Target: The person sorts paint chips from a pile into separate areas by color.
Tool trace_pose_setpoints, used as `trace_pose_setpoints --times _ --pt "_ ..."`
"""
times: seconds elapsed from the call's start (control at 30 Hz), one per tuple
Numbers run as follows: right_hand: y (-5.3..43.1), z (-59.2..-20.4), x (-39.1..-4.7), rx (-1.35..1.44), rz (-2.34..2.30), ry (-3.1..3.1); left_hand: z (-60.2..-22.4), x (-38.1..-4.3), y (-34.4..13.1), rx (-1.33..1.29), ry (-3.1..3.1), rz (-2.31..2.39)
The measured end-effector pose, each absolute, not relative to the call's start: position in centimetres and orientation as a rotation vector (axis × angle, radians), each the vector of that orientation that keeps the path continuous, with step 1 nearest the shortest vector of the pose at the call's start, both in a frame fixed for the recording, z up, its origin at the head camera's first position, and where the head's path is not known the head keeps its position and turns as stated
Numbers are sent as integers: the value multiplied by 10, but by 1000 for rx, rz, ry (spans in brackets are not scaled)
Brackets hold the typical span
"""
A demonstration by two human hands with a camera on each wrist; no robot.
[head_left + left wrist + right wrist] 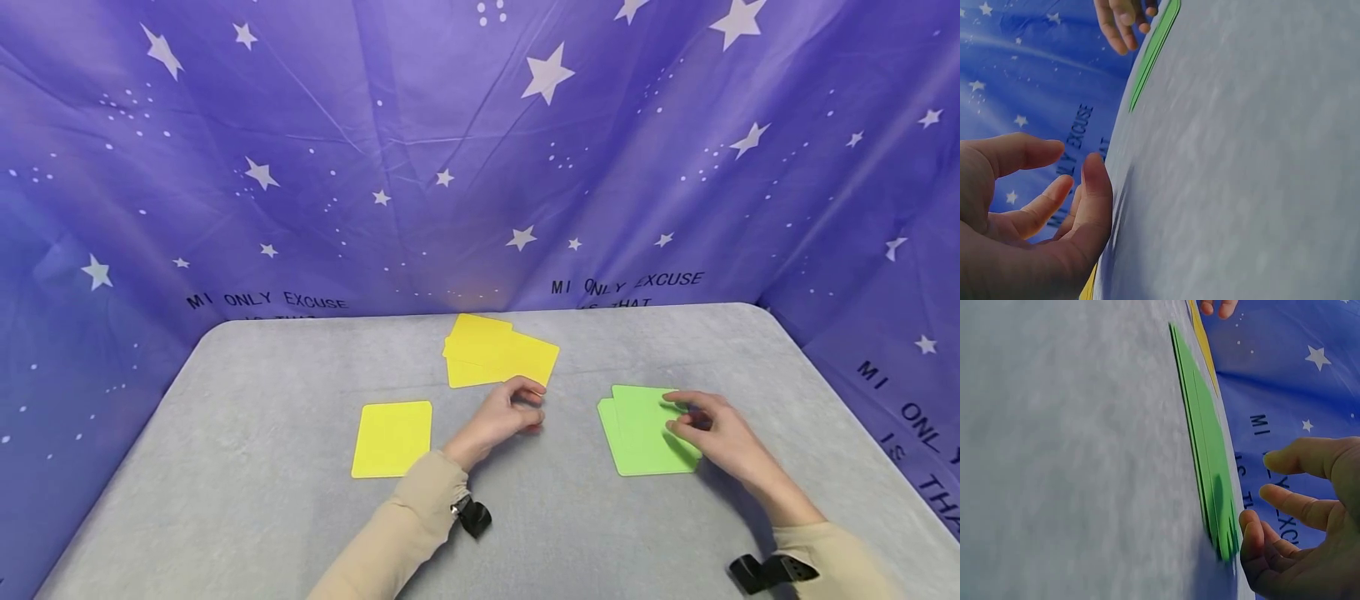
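My left hand (501, 422) is over the middle of the table, fingers loosely bent with a gap between thumb and fingertips. It holds nothing. Just beyond it lies a loose pile of overlapping yellow cards (487, 354). To its left, a yellow card (392, 439) lies flat and squared to me. On the right, my right hand (718, 435) hovers over the right side of some stacked green cards (641, 437), casting a shadow on them. In the right wrist view its fingers (1300, 509) are relaxed, with nothing between them, and the green cards (1205, 437) form a thin, slightly offset stack.
A grey table (225, 467) with rounded far corners carries all the cards. Behind it and along both sides hangs a purple-blue curtain (420, 108) with white stars and printed lettering. A black wrist camera (472, 517) is strapped at each beige sleeve (408, 525).
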State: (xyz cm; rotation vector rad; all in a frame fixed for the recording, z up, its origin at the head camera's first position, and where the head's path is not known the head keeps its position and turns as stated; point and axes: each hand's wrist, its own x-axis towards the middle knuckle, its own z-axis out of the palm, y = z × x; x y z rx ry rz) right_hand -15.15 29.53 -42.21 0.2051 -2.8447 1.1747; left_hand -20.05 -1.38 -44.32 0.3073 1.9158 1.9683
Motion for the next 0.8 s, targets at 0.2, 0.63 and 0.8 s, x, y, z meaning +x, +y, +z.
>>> trace_pose_setpoints --times 0.2,0.63,0.8 --pt "278 -420 -158 212 1258 -2845 -441 -209 -29 275 2008 1963" --pt "234 -416 -178 302 1466 -2782 -439 -221 -59 232 2137 1969" --pt "218 -416 -183 271 1573 -2766 -439 -224 -68 199 2245 1940"
